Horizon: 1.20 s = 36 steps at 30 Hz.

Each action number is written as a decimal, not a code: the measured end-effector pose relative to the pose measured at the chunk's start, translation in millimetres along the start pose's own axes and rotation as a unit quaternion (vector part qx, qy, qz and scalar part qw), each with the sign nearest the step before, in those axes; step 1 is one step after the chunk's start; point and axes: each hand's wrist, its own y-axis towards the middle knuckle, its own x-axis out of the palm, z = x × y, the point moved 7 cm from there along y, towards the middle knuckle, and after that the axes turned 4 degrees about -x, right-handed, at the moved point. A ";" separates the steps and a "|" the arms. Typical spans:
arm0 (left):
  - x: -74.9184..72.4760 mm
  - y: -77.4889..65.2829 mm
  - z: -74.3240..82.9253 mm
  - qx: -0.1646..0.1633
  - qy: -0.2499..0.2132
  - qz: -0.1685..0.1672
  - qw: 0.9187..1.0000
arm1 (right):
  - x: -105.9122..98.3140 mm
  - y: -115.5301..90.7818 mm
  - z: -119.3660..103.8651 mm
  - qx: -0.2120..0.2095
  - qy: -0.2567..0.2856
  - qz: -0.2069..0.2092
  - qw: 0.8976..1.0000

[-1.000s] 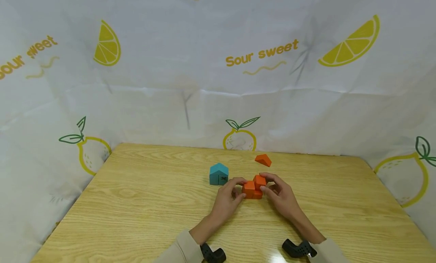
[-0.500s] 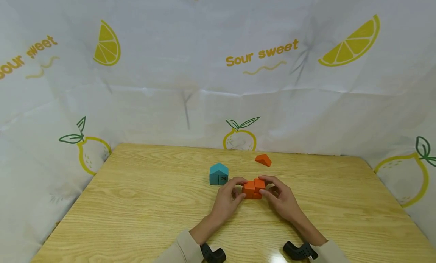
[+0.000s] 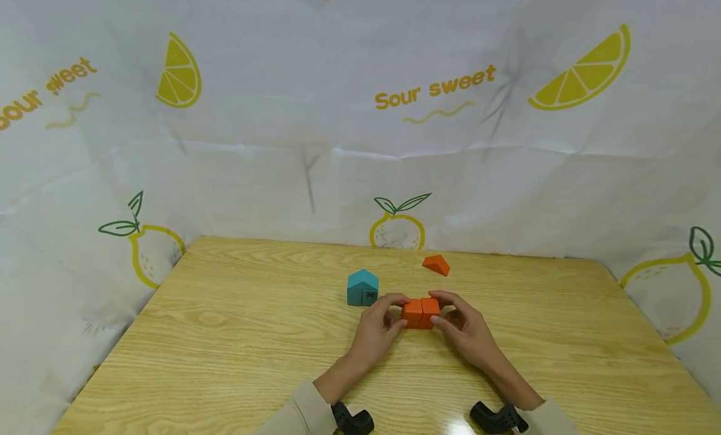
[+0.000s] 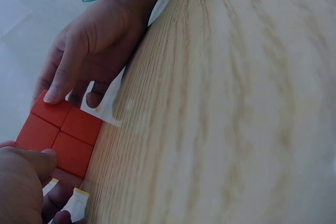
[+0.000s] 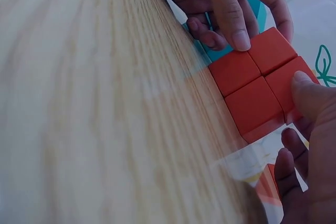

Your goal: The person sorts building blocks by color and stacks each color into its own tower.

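Note:
Orange cube blocks stand on the table (image 3: 253, 353) in two rows of two. My left hand (image 3: 372, 332) pinches the upper left block (image 3: 413, 307) between thumb and fingers. On the other side, my right hand (image 3: 470, 332) pinches the upper right block (image 3: 430, 306), which sits on the lower right block (image 5: 254, 106). The lower left block (image 5: 234, 74) supports the left one. In the right wrist view the four-sided faces meet closely, with a slight step at the right thumb (image 5: 304, 90).
An orange triangular block (image 3: 436, 265) lies behind the right hand. A teal house-shaped stack (image 3: 362, 290), with a triangular top and a dark mark on one block, stands just behind the left hand. A printed white cloth (image 3: 270, 191) hangs along the table's back edge.
My right hand has lowered the upper right block from a raised, tilted position until it sits level beside the upper left block. The left hand has stayed in place.

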 end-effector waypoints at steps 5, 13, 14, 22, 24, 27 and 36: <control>-0.5 -0.1 0.8 -0.002 0.000 0.001 1.000 | 2.1 -6.1 19.6 0.016 0.003 -0.012 1.000; -1.4 0.3 1.2 0.000 0.004 0.004 1.000 | 3.2 -12.3 38.7 0.042 0.028 -0.020 0.999; -1.2 0.4 0.9 0.000 0.005 0.004 1.000 | 3.1 -12.1 38.5 0.043 0.028 -0.019 0.999; -0.5 0.6 -0.9 0.001 0.004 0.006 1.000 | 1.7 -8.0 24.0 0.030 -0.002 -0.006 1.000; -0.5 0.6 -0.6 0.002 0.001 0.005 1.000 | 1.2 -5.5 15.6 0.025 -0.006 -0.002 1.000; -0.3 0.5 -0.7 -0.002 0.001 0.003 1.000 | 0.6 -2.4 4.8 0.026 -0.009 0.001 1.000; 0.1 0.3 -1.3 -0.008 0.001 0.003 1.000 | 0.4 -0.8 0.8 0.040 -0.021 -0.001 0.999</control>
